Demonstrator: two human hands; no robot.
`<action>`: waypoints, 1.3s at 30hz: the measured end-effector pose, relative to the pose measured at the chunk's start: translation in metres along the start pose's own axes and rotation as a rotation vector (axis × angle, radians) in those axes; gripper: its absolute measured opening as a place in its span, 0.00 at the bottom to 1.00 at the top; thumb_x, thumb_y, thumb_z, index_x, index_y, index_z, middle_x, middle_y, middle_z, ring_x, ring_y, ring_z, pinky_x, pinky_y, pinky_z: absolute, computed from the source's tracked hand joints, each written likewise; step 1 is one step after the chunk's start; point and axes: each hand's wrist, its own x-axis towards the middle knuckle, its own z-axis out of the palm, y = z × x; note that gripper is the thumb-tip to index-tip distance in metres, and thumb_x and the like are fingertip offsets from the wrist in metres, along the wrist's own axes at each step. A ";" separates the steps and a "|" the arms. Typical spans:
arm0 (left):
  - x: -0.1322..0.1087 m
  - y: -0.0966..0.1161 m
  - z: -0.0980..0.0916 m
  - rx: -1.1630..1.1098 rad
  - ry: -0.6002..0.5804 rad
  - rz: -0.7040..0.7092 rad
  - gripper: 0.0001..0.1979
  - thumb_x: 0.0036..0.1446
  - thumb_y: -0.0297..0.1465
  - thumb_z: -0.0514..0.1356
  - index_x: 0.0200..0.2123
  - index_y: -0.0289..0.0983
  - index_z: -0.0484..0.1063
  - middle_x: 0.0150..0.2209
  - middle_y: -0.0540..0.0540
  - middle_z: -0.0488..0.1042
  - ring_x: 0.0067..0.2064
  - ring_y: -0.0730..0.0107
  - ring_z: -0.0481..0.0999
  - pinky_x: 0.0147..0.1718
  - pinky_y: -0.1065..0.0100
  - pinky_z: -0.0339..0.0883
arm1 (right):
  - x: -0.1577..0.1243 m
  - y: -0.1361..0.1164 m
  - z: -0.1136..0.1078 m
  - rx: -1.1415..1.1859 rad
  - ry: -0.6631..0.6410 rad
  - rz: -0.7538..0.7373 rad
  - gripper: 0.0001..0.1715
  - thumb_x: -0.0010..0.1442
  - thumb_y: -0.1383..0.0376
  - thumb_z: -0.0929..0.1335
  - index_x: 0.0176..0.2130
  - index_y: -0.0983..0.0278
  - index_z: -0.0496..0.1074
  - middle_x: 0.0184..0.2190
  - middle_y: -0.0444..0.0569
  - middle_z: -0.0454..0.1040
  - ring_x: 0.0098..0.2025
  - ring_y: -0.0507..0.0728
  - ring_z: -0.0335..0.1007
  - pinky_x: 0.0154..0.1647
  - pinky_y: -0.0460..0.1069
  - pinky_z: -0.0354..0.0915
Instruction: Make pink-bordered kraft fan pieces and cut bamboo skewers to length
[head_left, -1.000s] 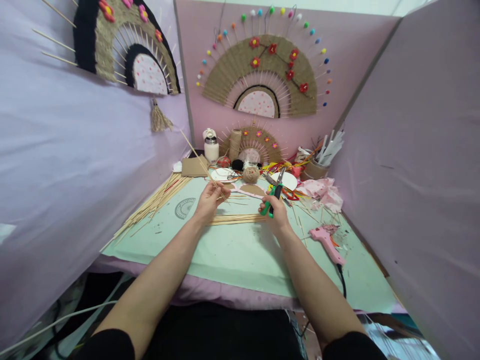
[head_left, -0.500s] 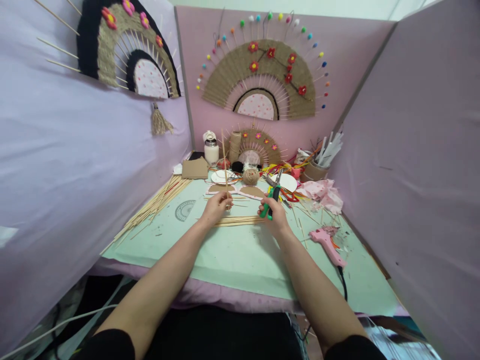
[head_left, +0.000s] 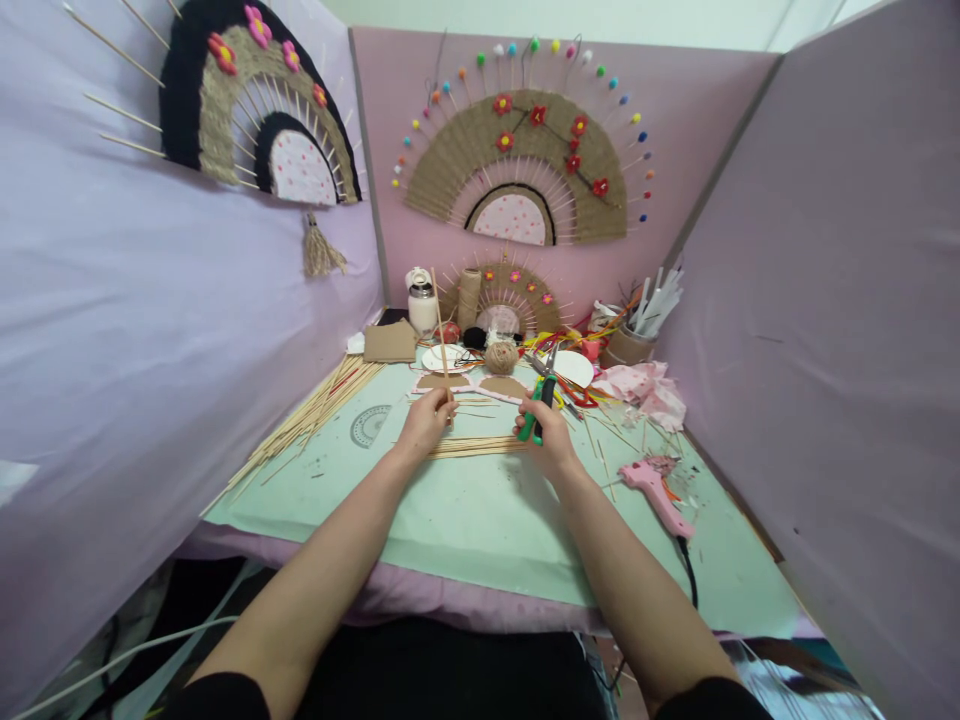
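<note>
My left hand [head_left: 429, 420] pinches the lower part of an upright thin wooden stick [head_left: 439, 335] that leans slightly left at its top. To its right, my right hand [head_left: 547, 425] is wrapped round green and black pliers [head_left: 539, 408], jaws pointing up. Between and just below my hands lies a row of thin sticks [head_left: 480, 447] across the green table cover. Behind them rest two half-round cardboard pieces with pale edging, the left one [head_left: 444, 381] and the right one [head_left: 504, 387]. A ball of twine [head_left: 501, 357] sits behind these pieces.
A stick pile [head_left: 307, 420] and a protractor [head_left: 370, 426] lie left. On the right are a pink glue gun [head_left: 656, 493] with a black cord, crumpled pink cloth [head_left: 643, 388] and a holder [head_left: 628, 345] of white sticks. Behind stands a white bottle [head_left: 422, 308]. Decorated fans hang on the walls.
The upright stick in my left hand has tilted, its top shifting left and slightly down. My right hand still holds the pliers, nearly unmoved. The whole view has shifted slightly.
</note>
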 end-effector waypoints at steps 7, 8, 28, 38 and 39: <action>-0.002 0.008 -0.002 0.061 0.051 0.063 0.09 0.50 0.33 0.59 0.22 0.39 0.62 0.24 0.51 0.66 0.29 0.70 0.66 0.31 0.70 0.65 | -0.002 -0.002 0.002 -0.041 -0.005 0.005 0.24 0.39 0.60 0.72 0.36 0.60 0.63 0.23 0.36 0.63 0.21 0.48 0.59 0.22 0.45 0.59; -0.002 0.008 -0.002 0.090 0.044 0.068 0.09 0.50 0.32 0.58 0.22 0.39 0.61 0.24 0.51 0.66 0.29 0.70 0.66 0.31 0.69 0.64 | -0.002 -0.002 0.002 -0.044 -0.008 0.007 0.24 0.39 0.60 0.72 0.36 0.60 0.63 0.23 0.36 0.63 0.21 0.48 0.59 0.22 0.45 0.59; -0.011 0.021 -0.002 0.279 -0.044 0.108 0.05 0.55 0.31 0.53 0.27 0.41 0.62 0.26 0.51 0.75 0.29 0.68 0.73 0.33 0.69 0.60 | -0.005 0.000 0.004 -0.054 -0.039 0.031 0.23 0.39 0.59 0.72 0.37 0.60 0.64 0.23 0.37 0.64 0.21 0.48 0.60 0.22 0.45 0.60; -0.012 0.018 0.000 0.201 -0.050 0.090 0.05 0.56 0.33 0.53 0.29 0.41 0.65 0.29 0.50 0.77 0.30 0.69 0.74 0.33 0.69 0.63 | -0.007 -0.002 0.006 -0.052 -0.036 0.050 0.25 0.39 0.62 0.72 0.38 0.60 0.64 0.24 0.37 0.64 0.21 0.48 0.61 0.22 0.45 0.60; -0.012 0.017 0.000 0.199 -0.047 0.087 0.05 0.55 0.33 0.53 0.28 0.41 0.65 0.28 0.51 0.77 0.30 0.69 0.74 0.33 0.69 0.63 | -0.008 -0.003 0.007 -0.052 -0.035 0.053 0.25 0.39 0.62 0.72 0.38 0.60 0.64 0.24 0.37 0.65 0.22 0.48 0.61 0.22 0.45 0.60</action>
